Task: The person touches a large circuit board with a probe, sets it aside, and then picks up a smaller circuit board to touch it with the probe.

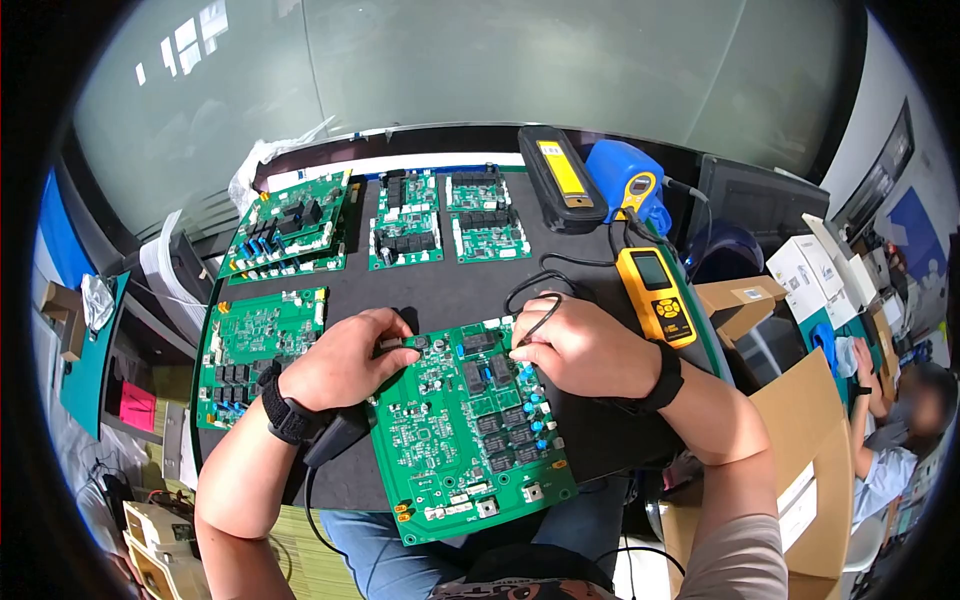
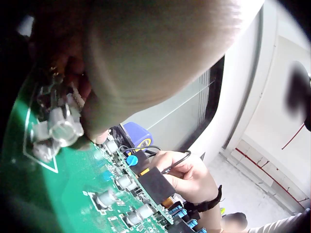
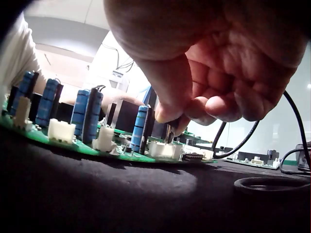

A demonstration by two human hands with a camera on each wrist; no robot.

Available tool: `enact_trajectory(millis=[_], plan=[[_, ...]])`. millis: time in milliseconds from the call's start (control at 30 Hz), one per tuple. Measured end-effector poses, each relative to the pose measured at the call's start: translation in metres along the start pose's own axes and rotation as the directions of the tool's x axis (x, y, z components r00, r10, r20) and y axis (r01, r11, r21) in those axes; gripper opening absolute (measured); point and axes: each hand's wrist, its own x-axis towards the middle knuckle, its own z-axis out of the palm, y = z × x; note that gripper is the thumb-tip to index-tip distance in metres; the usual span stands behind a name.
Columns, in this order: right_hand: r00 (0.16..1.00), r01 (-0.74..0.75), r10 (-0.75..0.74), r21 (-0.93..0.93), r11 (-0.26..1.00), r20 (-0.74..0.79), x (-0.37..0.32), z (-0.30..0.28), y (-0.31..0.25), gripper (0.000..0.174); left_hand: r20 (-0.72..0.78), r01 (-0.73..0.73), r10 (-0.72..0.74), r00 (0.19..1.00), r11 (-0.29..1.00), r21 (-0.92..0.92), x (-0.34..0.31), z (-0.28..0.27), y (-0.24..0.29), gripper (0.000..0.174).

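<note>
A person sits at a black surface (image 1: 440,290) with a large green rectangular circuit board (image 1: 455,440) lying flat just in front of them, both hands at its far edge. The right hand (image 1: 585,350) has a pinching grip, thumb and forefinger grasping a thin black metal-tipped probe (image 3: 170,132) whose tip rests at a white connector on the board's edge, its black lead looping towards a yellow handheld meter (image 1: 657,295) nearby. The left hand (image 1: 340,365) curls its fingers down onto the board's far left corner, though I cannot tell whether its grip holds anything.
</note>
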Motion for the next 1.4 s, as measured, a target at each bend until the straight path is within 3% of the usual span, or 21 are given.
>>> enact_trajectory(millis=[200,367,1400], plan=[[0.999,-0.009,0.01,-0.035,0.999,0.033,0.0,-0.002,-0.001,0.009,0.014,0.054,-0.054,0.998,0.999,0.005,0.0,-0.004,0.011,0.028],[0.984,-0.153,0.148,0.042,0.987,0.101,0.002,-0.005,-0.005,0.01,0.001,0.035,-0.035,0.999,0.999,-0.009,0.0,-0.002,0.007,0.027],[0.988,-0.128,0.124,0.042,0.991,0.087,0.0,-0.004,-0.004,0.012,-0.004,-0.021,0.021,1.0,1.0,0.008,0.001,0.001,0.003,0.025]])
